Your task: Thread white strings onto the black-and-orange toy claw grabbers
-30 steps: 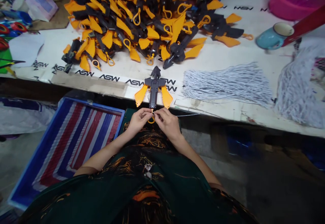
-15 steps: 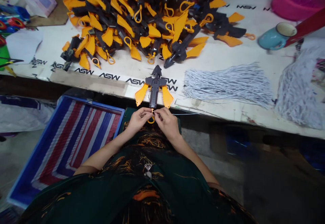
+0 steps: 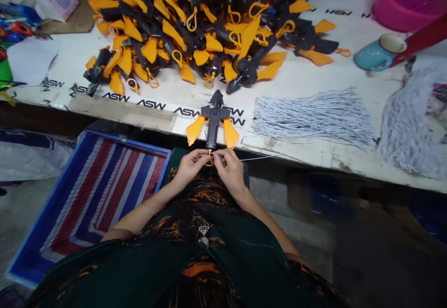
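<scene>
A dark toy (image 3: pixel 213 120) with two orange wings lies at the table's front edge, nose pointing away from me. At its near end hangs an orange loop (image 3: pixel 209 162). My left hand (image 3: pixel 191 165) pinches at this end, its fingertips on the loop's top. Opposite it, my right hand (image 3: pixel 228 167) pinches a thin white string (image 3: pixel 260 157), which trails off to the right. The fingertips of both hands nearly meet, and they partly hide the loop and the string's end.
Many similar black and orange toys (image 3: pixel 174 33) are heaped behind. A bundle of white strings (image 3: pixel 314 114) lies right, with a blue mug (image 3: pixel 375 55) and pink basin (image 3: pixel 412 0) beyond. Lower left is a blue tray (image 3: pixel 45 224) with a striped lining.
The orange loop now shows less below my fingers, and the trailing string bows a little differently. Both hands stay at the toy's near end.
</scene>
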### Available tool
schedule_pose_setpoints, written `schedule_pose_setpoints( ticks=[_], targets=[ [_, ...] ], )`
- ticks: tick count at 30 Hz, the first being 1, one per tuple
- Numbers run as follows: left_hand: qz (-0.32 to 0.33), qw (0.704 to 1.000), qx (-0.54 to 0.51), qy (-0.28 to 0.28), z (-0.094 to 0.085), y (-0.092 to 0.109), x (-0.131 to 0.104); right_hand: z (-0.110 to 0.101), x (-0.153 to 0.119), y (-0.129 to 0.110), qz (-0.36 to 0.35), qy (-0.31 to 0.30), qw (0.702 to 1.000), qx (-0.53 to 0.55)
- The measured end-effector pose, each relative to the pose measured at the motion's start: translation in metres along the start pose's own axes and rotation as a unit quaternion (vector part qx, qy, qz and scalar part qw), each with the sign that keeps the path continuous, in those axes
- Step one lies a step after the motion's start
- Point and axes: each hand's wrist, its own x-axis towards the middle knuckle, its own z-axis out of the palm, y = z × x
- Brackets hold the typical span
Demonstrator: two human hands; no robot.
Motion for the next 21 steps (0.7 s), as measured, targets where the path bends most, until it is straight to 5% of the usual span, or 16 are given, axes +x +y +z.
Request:
schedule_pose_setpoints(
  ticks=[21],
  targets=[
    [-0.009,1.0,-0.006,0.028,-0.003,-0.001,0.004,-0.007,0.003,-0.001,-0.049,-0.028,0.998,-0.019]
  ],
)
